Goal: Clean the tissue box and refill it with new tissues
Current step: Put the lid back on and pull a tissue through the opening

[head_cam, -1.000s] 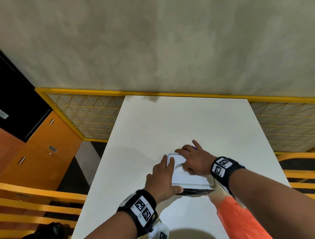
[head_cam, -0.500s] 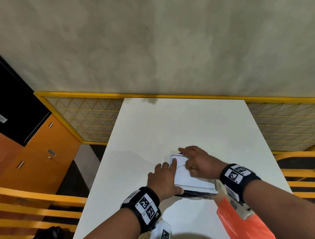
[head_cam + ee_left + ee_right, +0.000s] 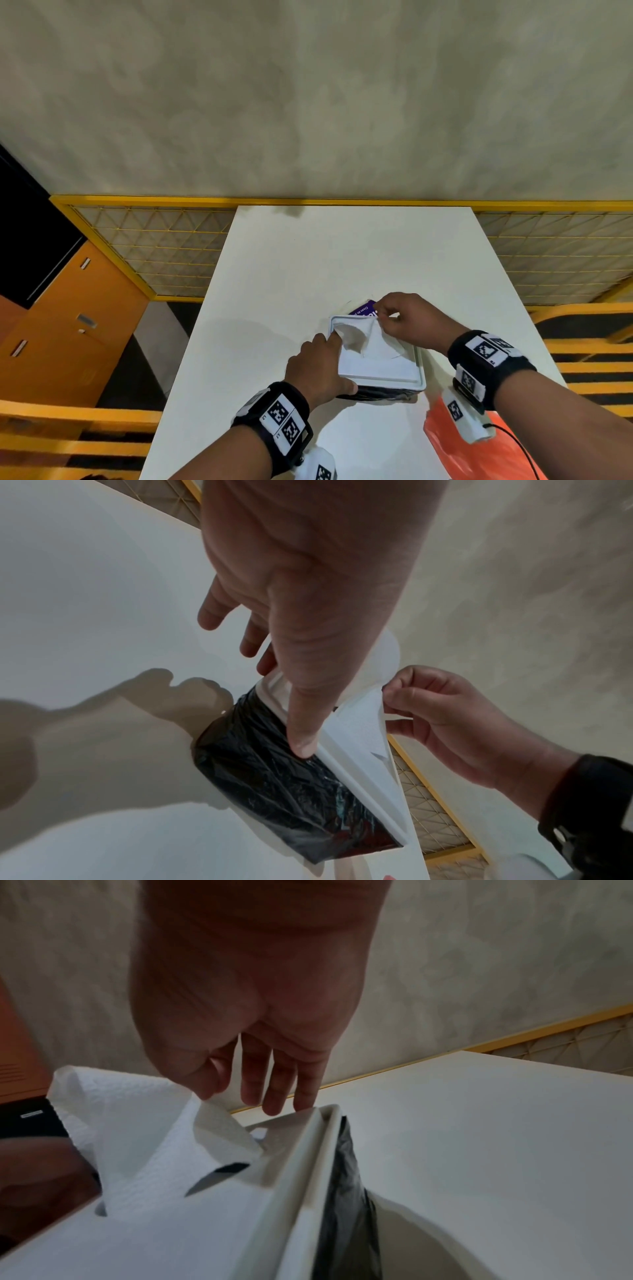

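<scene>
The tissue box (image 3: pixel 380 368) has a white lid and a black body and stands near the front of the white table (image 3: pixel 308 267). My left hand (image 3: pixel 318 370) steadies its left corner, fingers laid straight along the lid edge and thumb (image 3: pixel 303 739) pressed on the front rim. My right hand (image 3: pixel 404 322) pinches a white tissue (image 3: pixel 356 334) that stands up out of the lid's slot. In the right wrist view the tissue (image 3: pixel 147 1137) rises beside my right hand (image 3: pixel 246 1042), whose other fingers touch the lid rim (image 3: pixel 291 1164). The left wrist view shows the black side (image 3: pixel 281 783).
A purple pack (image 3: pixel 364 309) lies just behind the box, partly hidden by my right hand. An orange sheet (image 3: pixel 479 452) lies at the table's front right corner. Yellow mesh railings flank the table, an orange cabinet (image 3: pixel 78 329) stands to the left, and a wall is behind.
My right hand has gone from pressing on the lid to pinching a tissue and drawing it up out of the slot. My left hand has stayed on the box's left corner.
</scene>
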